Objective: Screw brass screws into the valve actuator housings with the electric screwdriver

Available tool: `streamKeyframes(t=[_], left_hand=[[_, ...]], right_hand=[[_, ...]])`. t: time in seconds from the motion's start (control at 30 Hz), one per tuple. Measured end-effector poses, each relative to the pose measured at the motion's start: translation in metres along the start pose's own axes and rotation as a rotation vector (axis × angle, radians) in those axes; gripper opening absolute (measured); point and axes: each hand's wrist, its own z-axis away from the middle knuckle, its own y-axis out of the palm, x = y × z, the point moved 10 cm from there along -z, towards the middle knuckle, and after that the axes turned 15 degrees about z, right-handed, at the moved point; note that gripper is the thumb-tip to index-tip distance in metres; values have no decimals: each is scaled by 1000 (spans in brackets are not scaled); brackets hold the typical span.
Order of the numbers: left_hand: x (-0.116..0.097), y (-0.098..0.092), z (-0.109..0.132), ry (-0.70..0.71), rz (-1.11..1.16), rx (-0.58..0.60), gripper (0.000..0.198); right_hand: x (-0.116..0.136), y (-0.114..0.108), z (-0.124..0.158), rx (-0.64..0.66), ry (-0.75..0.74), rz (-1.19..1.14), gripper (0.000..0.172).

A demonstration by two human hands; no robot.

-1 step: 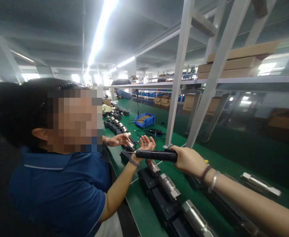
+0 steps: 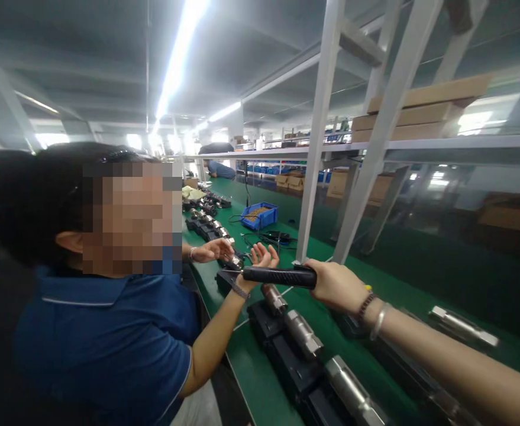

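My right hand (image 2: 337,285) is closed around the rear end of a black electric screwdriver (image 2: 280,276), held level above the bench. Its thin metal bit points left and appears in front of a co-worker's wrist; I cannot tell whether they touch. Below it, silvery metal cylinders with hex ends, such as this cylinder (image 2: 304,334), rest on black blocks (image 2: 281,361) in a row. A larger-looking metal cylinder (image 2: 352,387) lies nearer to me. Beyond my forearm is another metal cylinder (image 2: 464,326). My left hand is out of view.
A co-worker in a blue shirt (image 2: 109,343) sits close on the left, both hands over the green bench (image 2: 260,384). A blue bin (image 2: 260,217) of small brass-coloured parts stands farther back, near black cables. White rack posts (image 2: 319,136) rise at right, with cardboard boxes (image 2: 406,121) on the shelf.
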Motion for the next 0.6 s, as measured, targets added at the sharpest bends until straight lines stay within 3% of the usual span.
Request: streamKeyframes(t=[0.13, 0.27, 0.37, 0.5, 0.6], left_hand=[[-1, 2, 13, 22, -39, 17, 9], [0, -7, 18, 10, -81, -31, 11], [0, -16, 21, -44, -109, -72, 10], [8, -25, 34, -151, -141, -114, 29], [21, -27, 52, -248, -183, -138, 13]], right_hand=[[4, -6, -4, 22, 2, -4, 29], [17, -5, -4, 77, -46, -2, 23], [24, -2, -2, 115, -85, -11, 22], [21, -2, 2, 120, -92, -24, 24], [18, -5, 4, 77, -97, -46, 21]])
